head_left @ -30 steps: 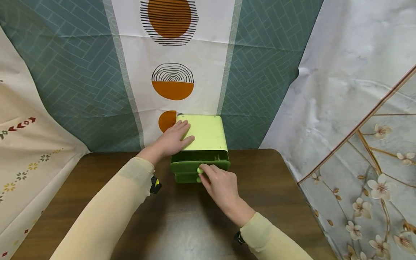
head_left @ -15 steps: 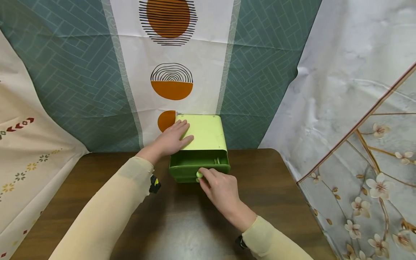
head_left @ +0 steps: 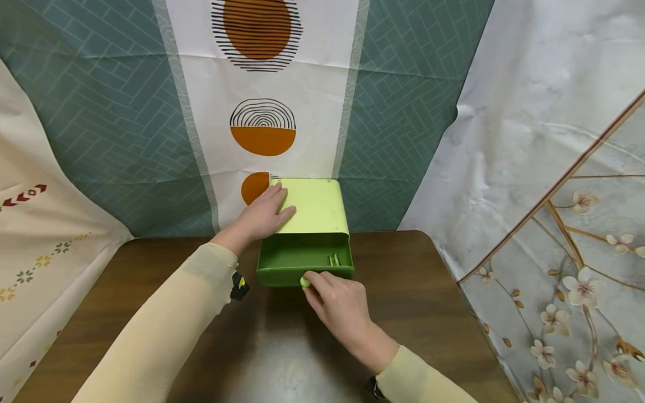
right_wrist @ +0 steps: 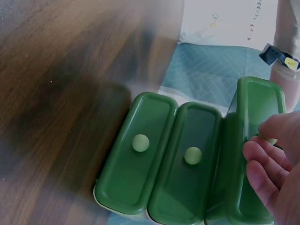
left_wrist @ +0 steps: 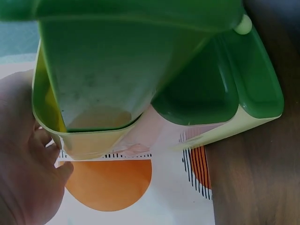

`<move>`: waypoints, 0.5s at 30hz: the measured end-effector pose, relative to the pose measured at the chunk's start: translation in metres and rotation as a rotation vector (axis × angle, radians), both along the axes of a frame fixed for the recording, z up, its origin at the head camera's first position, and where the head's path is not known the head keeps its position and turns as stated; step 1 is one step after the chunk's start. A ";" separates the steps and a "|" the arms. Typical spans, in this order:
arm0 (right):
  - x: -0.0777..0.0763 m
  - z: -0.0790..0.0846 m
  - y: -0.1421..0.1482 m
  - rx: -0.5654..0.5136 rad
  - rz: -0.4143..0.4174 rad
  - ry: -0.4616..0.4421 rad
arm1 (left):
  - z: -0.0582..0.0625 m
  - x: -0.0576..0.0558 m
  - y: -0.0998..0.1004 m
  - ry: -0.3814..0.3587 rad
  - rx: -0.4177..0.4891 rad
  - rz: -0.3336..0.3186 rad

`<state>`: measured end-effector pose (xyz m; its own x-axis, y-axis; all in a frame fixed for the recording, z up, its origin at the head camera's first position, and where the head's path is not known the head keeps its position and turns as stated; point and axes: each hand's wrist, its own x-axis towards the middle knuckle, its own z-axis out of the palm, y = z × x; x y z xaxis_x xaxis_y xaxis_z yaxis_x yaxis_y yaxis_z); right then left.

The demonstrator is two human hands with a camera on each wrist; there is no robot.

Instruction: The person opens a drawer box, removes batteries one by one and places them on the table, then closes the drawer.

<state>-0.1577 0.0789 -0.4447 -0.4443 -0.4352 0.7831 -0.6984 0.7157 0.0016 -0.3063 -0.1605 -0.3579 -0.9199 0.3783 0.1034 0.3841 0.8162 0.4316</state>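
Observation:
A small cabinet [head_left: 314, 204] with a pale yellow-green shell and green drawers stands at the back of the table. My left hand [head_left: 259, 215] rests on the left side of its top, fingers straight. My right hand [head_left: 342, 305] pinches the round light-green knob [head_left: 304, 282] of the top drawer [head_left: 277, 276], which is pulled well out. Inside that drawer, near its right front corner, lie small shiny green items [head_left: 333, 259]. In the right wrist view, the middle drawer [right_wrist: 187, 187] and bottom drawer [right_wrist: 136, 183] stay pushed in, each with its own knob.
The brown wooden table [head_left: 282, 347] spreads in front of the cabinet. Behind it hangs a patterned cloth [head_left: 403, 112] with orange circles. A floral cloth [head_left: 569, 252] borders the right side and a cream cloth [head_left: 50, 224] the left.
The top drawer has slid farther out toward the person, with my right hand moving along on its knob. More of its inside and the small green items now show. My left hand stays on the cabinet.

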 end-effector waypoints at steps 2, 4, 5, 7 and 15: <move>0.002 0.000 0.000 -0.003 0.004 0.005 | 0.000 0.000 0.000 -0.009 0.004 0.025; 0.004 -0.001 0.000 -0.007 0.008 0.008 | -0.001 0.001 -0.001 -0.020 0.002 0.045; 0.004 -0.001 0.000 -0.010 0.010 0.011 | -0.001 0.001 -0.001 -0.028 0.002 0.051; 0.006 -0.002 0.001 -0.012 0.011 0.012 | -0.001 0.000 0.000 -0.033 -0.003 0.060; 0.009 -0.005 0.004 -0.010 0.022 -0.003 | 0.001 0.001 0.001 -0.031 -0.005 0.066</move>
<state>-0.1484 0.0826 -0.4502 -0.4368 -0.4370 0.7863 -0.7142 0.6999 -0.0078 -0.3052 -0.1591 -0.3566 -0.9457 0.3169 0.0727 0.3157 0.8416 0.4381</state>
